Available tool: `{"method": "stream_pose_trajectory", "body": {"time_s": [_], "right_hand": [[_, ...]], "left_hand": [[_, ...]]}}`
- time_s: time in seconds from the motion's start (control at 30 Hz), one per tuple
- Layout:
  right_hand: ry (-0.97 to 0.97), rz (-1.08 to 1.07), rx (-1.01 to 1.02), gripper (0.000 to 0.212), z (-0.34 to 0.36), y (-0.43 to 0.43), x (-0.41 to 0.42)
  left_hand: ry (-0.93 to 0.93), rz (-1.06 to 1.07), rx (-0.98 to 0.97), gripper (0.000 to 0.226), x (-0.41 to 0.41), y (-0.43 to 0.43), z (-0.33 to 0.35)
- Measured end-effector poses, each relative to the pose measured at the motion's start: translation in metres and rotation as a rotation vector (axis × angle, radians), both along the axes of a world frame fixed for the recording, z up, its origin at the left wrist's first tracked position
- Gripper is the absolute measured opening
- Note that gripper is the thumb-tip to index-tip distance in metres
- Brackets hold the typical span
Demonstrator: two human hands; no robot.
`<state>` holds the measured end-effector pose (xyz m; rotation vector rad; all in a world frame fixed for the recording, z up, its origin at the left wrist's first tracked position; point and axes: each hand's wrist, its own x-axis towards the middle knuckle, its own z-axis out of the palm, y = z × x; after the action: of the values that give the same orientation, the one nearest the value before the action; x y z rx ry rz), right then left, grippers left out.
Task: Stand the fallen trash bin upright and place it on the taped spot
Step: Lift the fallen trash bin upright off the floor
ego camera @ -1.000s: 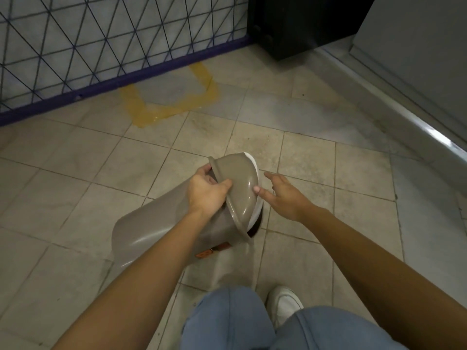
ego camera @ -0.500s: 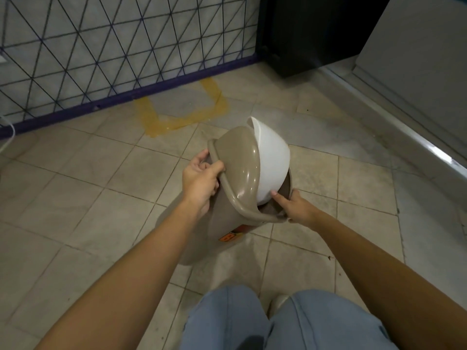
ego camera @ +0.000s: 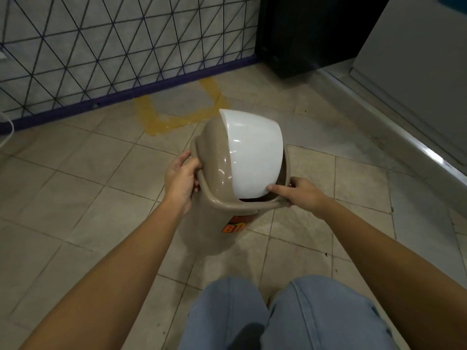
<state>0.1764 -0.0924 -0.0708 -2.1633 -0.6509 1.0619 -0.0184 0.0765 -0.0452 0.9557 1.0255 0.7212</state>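
I am gripping the trash bin [ego camera: 214, 223] upright at frame center, left hand [ego camera: 182, 180] and right hand [ego camera: 303, 195] clenching its rim; the taped spot [ego camera: 182, 109] is lying just above, toward upper center.

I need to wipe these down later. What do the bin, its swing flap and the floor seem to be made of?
The bin looks like smooth taupe moulded plastic, with glossy highlights on its lid ring. The swing flap looks like shiny white plastic, showing bright reflections. The floor seems to be beige ceramic or stone tile, matte and scuffed, with visible grout lines.
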Motion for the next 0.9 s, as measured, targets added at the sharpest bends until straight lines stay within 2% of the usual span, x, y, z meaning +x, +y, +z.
{"method": "stream_pose_trajectory", "body": {"time_s": [0.2,0.37,0.5,0.67,0.9], "right_hand": [[-0.026,-0.04,-0.002,0.086,0.015,0.006,-0.012],[-0.071,-0.067,0.003,0.089,0.02,0.005,-0.019],[-0.086,-0.064,-0.003,0.092,0.021,0.003,-0.023],[-0.122,0.013,0.035,0.108,0.019,0.0,-0.031],[-0.162,0.065,0.095,0.119,0.016,-0.001,-0.042]], "left_hand": [[0.076,-0.065,0.067,0.032,-0.019,0.004,-0.007],[0.18,-0.108,0.072,0.037,-0.029,0.006,-0.015],[0.194,-0.135,0.079,0.037,-0.031,0.005,-0.016],[0.189,-0.125,0.062,0.035,-0.033,0.003,-0.018],[0.207,-0.107,0.053,0.04,-0.039,0.004,-0.024]]}}
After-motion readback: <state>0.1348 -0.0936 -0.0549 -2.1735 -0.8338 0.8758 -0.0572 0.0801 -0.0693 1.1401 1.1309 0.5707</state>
